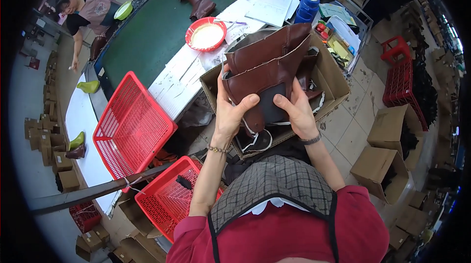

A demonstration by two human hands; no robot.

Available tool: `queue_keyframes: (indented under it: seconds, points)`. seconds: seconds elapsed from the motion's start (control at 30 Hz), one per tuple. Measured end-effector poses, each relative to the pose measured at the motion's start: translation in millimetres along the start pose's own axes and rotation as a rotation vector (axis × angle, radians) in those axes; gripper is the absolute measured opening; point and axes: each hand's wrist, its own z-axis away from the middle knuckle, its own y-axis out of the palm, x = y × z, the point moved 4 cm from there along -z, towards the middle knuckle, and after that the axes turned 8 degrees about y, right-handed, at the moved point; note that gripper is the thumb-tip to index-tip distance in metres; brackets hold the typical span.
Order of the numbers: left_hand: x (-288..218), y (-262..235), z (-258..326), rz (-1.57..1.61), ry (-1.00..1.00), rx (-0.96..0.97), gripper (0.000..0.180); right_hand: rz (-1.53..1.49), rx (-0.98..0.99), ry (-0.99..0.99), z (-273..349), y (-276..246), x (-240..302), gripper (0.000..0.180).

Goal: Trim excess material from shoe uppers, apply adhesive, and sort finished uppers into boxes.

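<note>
Brown leather boot uppers (265,74) are gripped between my two hands above an open cardboard box (336,69). My left hand (230,110) wraps their left side, its thumb lying over the front. From the right, my right hand (298,110) closes on the same uppers, its thumb near a dark grey panel (274,102). At least two uppers seem stacked together; most of my fingers are hidden behind them. More brown leather pieces (306,74) lie in the box, and a white-edged dark piece (257,141) shows at its near side.
A red bowl of cream-coloured paste (206,34) stands beside a green belt (147,42) carrying brown boots (194,0). Red plastic baskets (132,130) are at my left. Cardboard boxes (380,172) and a red stool (395,49) stand right. Another person (93,15) works far left.
</note>
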Motion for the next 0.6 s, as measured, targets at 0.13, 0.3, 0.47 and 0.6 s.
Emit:
queue_keyframes:
  seconds: [0.13, 0.3, 0.47, 0.6]
  points:
    - [-2.3, -9.8, 8.7, -0.213, -0.003, 0.027, 0.104, -0.138, -0.041, 0.204, 4.8, -5.2, -20.6, 0.056]
    - [1.0, -21.7, 20.6, -0.121, -0.175, 0.18, 0.095, -0.074, -0.161, 0.065, 3.3, -10.2, -2.1, 0.043]
    - [5.3, -51.2, 30.3, -0.03, -0.28, 0.037, 0.035, -0.028, -0.257, -0.017, 0.2, -17.2, 12.4, 0.043]
    - [-2.0, -55.2, 40.4, 0.324, -0.133, 0.098, 0.011, 0.026, -0.238, -0.013, -2.3, -14.2, 13.7, 0.042]
